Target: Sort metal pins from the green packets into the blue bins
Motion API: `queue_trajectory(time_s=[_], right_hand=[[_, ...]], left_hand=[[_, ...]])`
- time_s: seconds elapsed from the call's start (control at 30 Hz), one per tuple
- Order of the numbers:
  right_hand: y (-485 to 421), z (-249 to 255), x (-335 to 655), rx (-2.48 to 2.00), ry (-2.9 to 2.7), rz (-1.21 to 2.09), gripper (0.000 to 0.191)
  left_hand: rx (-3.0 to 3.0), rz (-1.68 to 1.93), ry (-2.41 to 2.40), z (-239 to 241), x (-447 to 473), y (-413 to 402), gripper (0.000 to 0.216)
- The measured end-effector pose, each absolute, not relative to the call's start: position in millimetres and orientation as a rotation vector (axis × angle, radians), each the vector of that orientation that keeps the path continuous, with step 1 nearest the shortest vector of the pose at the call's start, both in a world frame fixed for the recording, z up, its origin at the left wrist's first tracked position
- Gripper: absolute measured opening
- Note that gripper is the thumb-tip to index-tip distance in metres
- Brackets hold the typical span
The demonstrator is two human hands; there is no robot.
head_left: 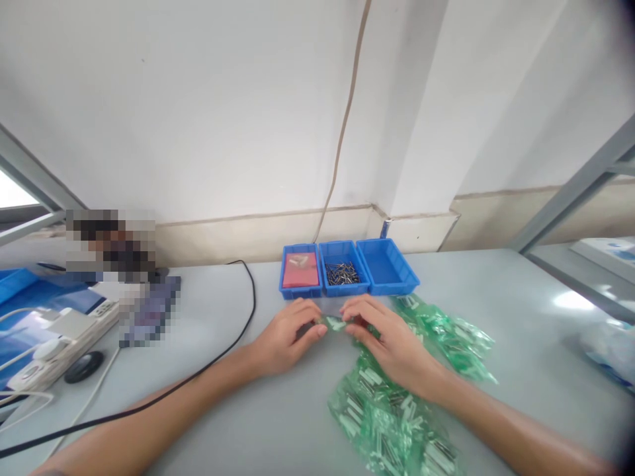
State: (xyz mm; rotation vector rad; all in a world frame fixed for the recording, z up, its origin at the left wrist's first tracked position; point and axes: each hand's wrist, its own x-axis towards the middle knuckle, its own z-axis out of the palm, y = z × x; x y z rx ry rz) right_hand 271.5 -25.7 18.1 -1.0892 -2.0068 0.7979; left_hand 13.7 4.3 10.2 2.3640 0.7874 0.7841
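My left hand (288,334) and my right hand (389,337) meet over the grey table (258,430), each pinching one end of a small green plastic packet (335,322) held between them. Under my right wrist lies a heap of green plastic strips (391,413) holding small parts, and a second heap (449,334) spreads to the right. Just beyond my fingers stand three blue bins in a row: the left bin (300,271) holds a red pad and a small clear piece, the middle bin (343,268) holds dark metal pins, the right bin (387,266) holds nothing.
A black cable (233,347) curves across the table on the left. A white power strip (64,337) with plugs and a blue tray (30,297) sit at the far left. A metal frame (575,198) rises on the right, with a plastic bag (610,354) near it.
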Motion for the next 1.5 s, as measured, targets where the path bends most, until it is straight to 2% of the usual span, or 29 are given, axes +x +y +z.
queue_trajectory(time_s=[0.3, 0.5, 0.8, 1.0, 1.27, 1.5], right_hand=[[-27, 18, 269, -1.232, -1.819, 0.933, 0.015], [-27, 17, 271, -1.215, -1.798, 0.959, 0.017], [-30, 20, 267, -1.191, -1.857, 1.095, 0.019], [-30, 21, 268, -1.205, -1.929, 1.049, 0.031], [-31, 22, 266, -1.154, -2.005, 0.881, 0.017], [-31, 22, 268, -1.098, -2.011, 0.748, 0.016]], left_hand=[[2.374, 0.867, 0.873, 5, 12, -1, 0.013], [2.459, 0.932, 0.838, 2, 13, -6, 0.032], [2.535, 1.008, 0.741, 6, 8, -7, 0.03], [2.543, 1.005, 0.728, 5, 6, -3, 0.018], [2.6, 0.966, 0.733, 1, 8, -1, 0.018], [2.671, 0.933, 0.729, 1, 10, -1, 0.022]])
